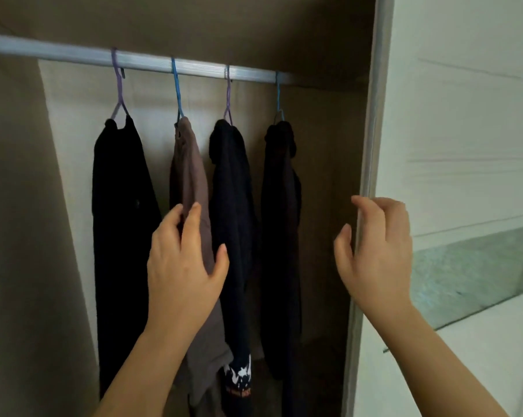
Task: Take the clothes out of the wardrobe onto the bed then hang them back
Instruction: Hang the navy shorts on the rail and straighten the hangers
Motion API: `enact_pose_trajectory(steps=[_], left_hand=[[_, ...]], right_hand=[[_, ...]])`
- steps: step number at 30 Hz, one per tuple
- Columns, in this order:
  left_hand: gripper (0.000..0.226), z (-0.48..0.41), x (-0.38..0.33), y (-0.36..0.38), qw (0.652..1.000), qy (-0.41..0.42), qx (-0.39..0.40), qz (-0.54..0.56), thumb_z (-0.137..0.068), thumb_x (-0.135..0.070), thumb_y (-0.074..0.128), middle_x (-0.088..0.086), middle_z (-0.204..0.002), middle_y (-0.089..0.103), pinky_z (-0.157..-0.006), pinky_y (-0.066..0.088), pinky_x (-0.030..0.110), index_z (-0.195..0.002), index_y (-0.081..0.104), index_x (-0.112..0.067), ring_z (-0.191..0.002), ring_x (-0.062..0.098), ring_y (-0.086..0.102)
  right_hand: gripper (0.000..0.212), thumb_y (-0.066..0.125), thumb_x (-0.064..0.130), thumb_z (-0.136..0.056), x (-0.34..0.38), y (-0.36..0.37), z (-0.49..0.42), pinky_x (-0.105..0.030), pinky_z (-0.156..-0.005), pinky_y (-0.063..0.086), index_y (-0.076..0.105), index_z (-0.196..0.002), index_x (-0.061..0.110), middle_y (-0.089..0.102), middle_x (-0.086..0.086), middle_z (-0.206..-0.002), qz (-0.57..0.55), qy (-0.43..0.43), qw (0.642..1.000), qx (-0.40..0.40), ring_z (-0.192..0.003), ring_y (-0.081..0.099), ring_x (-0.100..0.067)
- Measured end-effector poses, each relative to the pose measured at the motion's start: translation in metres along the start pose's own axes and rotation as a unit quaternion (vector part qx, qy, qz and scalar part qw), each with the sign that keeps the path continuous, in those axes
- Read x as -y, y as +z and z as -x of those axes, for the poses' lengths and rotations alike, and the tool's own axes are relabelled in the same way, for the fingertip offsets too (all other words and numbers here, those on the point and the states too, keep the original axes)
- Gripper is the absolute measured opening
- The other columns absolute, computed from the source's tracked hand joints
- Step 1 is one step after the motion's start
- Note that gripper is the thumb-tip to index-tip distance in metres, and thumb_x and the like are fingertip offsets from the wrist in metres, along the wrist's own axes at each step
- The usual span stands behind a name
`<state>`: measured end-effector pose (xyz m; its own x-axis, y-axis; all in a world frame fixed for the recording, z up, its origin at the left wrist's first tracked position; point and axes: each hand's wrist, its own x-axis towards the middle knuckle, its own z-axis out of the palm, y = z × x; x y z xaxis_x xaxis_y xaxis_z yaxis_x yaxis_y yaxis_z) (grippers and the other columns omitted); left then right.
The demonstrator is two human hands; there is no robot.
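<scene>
rail: silver rail [164,63] runs across the top of the wardrobe, four hangers hooked on it
slot 1: black garment [122,206] on purple hanger [119,85], farthest left
slot 2: brown garment [191,170] on blue hanger [176,85]
slot 3: navy garment [230,191] on second purple hanger [227,91], white print [239,374] near its hem
slot 4: dark garment [281,206] on light-blue hanger [279,91], farthest right, near the side wall
spacing: all four hang side-on, apart at the hooks, slots 2 and 3 overlapping lower down
left hand [182,266]: raised, fingers fairly straight and laid on the brown garment about mid-height, thumb spread toward the navy garment, no clear grip on the cloth
right hand [377,254]: raised, fingers loosely curled, holding nothing, in front of the metal door edge [374,115]; cannot tell if it touches it
door: pale sliding door [465,115] right of that edge
</scene>
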<state>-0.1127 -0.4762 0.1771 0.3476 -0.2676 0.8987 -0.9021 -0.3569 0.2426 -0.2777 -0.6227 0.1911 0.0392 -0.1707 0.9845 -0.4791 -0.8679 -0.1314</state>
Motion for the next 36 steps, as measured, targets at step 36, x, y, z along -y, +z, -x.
enact_pose_trajectory(steps=[36], left_hand=[[0.044, 0.067, 0.012, -0.020, 0.984, -0.112, 0.010, 0.135, -0.087, -0.011, 0.054, -0.007, -0.110, 0.050, -0.084, 0.035, 0.011, -0.130, 0.045, -0.012, -0.104, 0.000, 0.047]], right_hand=[[0.069, 0.063, 0.055, -0.071, 0.027, -0.004, 0.042, -0.018, -0.042, 0.024, 0.043, -0.107, -0.001, 0.047, -0.002, -0.060, -0.087, 0.105, 0.965, 0.226, -0.045, 0.045, -0.026]])
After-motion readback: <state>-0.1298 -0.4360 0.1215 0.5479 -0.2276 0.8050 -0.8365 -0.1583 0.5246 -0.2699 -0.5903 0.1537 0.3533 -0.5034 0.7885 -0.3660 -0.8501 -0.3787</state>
